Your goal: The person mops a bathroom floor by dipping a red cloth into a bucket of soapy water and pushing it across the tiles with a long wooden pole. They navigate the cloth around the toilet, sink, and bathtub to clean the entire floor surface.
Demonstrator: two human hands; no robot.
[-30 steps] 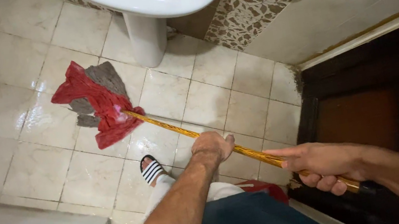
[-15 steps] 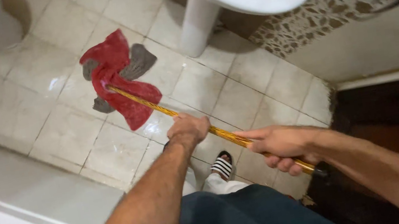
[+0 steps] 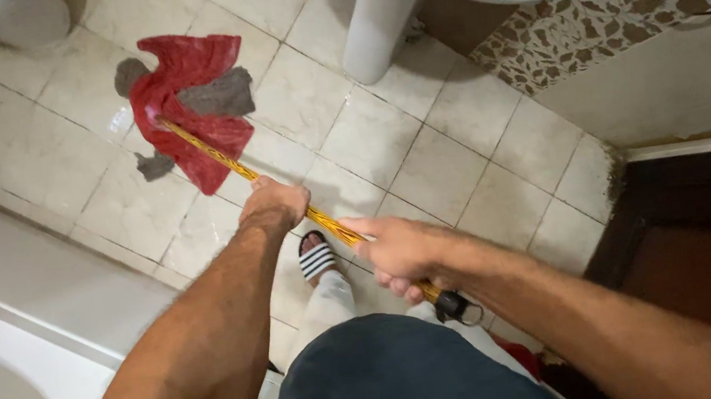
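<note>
Head view: both hands are closed around the yellow mop handle (image 3: 224,162), the left hand (image 3: 274,205) further down the shaft, the right hand (image 3: 400,250) near its black end cap. The red and grey mop cloth (image 3: 190,102) lies on the wet tiled floor (image 3: 452,145) near the sink pedestal (image 3: 373,18). The floor looks slick; the sandalled foot (image 3: 317,256) could slip, or the cloth could snag on the pedestal.

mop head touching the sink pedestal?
No: the red and grey cloth mop head lies flat on the beige floor tiles, with bare tile between it and the white sink pedestal.
</note>
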